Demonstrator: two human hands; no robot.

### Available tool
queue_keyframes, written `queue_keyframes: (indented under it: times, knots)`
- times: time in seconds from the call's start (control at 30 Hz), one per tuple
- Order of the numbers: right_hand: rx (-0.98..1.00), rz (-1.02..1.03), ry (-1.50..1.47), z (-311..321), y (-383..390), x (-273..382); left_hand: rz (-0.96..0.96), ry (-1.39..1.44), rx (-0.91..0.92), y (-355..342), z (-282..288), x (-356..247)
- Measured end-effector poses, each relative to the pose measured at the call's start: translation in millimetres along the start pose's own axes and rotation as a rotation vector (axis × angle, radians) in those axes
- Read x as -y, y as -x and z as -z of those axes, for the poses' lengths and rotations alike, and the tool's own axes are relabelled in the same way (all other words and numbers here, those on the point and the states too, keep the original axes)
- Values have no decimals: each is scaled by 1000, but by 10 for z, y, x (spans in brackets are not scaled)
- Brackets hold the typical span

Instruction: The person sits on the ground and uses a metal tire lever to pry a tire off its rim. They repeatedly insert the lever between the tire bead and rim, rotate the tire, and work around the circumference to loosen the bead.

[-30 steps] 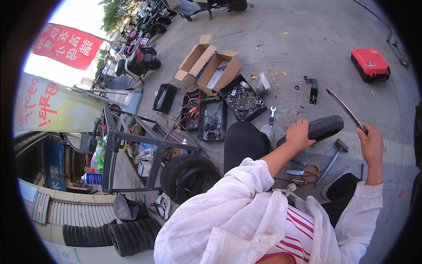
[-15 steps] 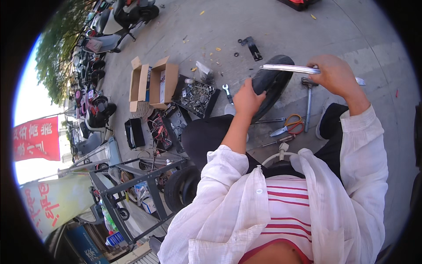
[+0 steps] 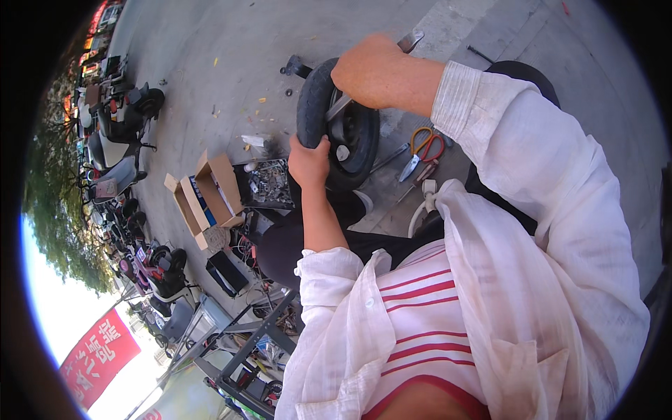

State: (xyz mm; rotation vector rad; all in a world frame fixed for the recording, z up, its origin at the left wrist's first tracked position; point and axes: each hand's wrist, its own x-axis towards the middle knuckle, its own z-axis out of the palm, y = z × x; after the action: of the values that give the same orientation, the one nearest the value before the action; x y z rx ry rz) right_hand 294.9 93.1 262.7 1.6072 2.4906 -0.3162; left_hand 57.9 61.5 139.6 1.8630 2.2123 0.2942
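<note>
The left hand (image 3: 309,159) is gripping the small black tyre (image 3: 337,126), standing upright on the pavement before the knees, while the right hand (image 3: 371,70) is closing on a flat metal lever (image 3: 409,42) over its rim; prying the bead probably calls for steady leverage. Open brown cardboard boxes (image 3: 206,196) are lying left; a red banner (image 3: 94,357) is hanging lower left.

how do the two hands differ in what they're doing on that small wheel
The left hand grips the black tyre from below at its near edge, fingers curled round the rubber. The right hand sits higher, closed in a fist on a flat metal bar that runs down across the wheel's rim. The left forearm is bare; the right wears a white sleeve. Both hands are shut and work on the same wheel.
</note>
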Motion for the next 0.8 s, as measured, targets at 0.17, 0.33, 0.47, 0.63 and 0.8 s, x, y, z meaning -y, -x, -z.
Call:
queue_keyframes:
  times: [0.17,0.33,0.47,0.63,0.8]
  knots:
    - [65,63,28,1,-94,83,-12,6,-17,-4,0,15]
    - [60,89,22,-105,-172,126,33,6,47,-28,25,-20]
    - [55,73,-14,-179,-199,131,58,27,71,-42,29,21]
    - [59,53,-107,-317,-131,61,13,54,10,-34,1,104]
    - [22,-28,-285,-650,-127,-14,66,119,59,-54,13,122]
